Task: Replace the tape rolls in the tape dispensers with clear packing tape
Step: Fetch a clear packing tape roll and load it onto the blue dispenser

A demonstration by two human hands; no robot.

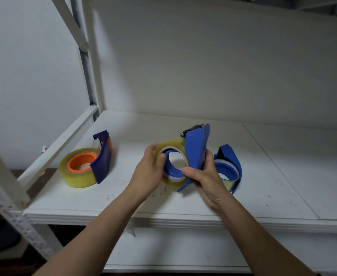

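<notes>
Nearest the camera, two bare forearms are stretched over the front edge of a white shelf (283, 186), on which faint scuff marks are seen. Just above that shelf a blue tape dispenser (195, 152) is held, its black roller end pointed up and away. The dispenser's body is gripped by the right hand (205, 176), with the thumb laid across its lower front and the fingers curled behind. A clear packing tape roll (171, 145) is seated on the dispenser's blue hub, and its left rim is gripped by the left hand (149, 170), fingers wrapped over the outside and the thumb tucked at the inner edge. Just right of the held dispenser, partly hidden behind the right hand, a second blue dispenser (231, 162) lies on the shelf with tape in it. Well to the left of the held dispenser, a dark blue dispenser with an orange hub (102, 156) lies on its side, loaded with a thick yellowish clear roll (76, 176). Beyond the held dispenser, the white upright (92, 56) of the rack and a plain white wall (203, 66) are seen.
</notes>
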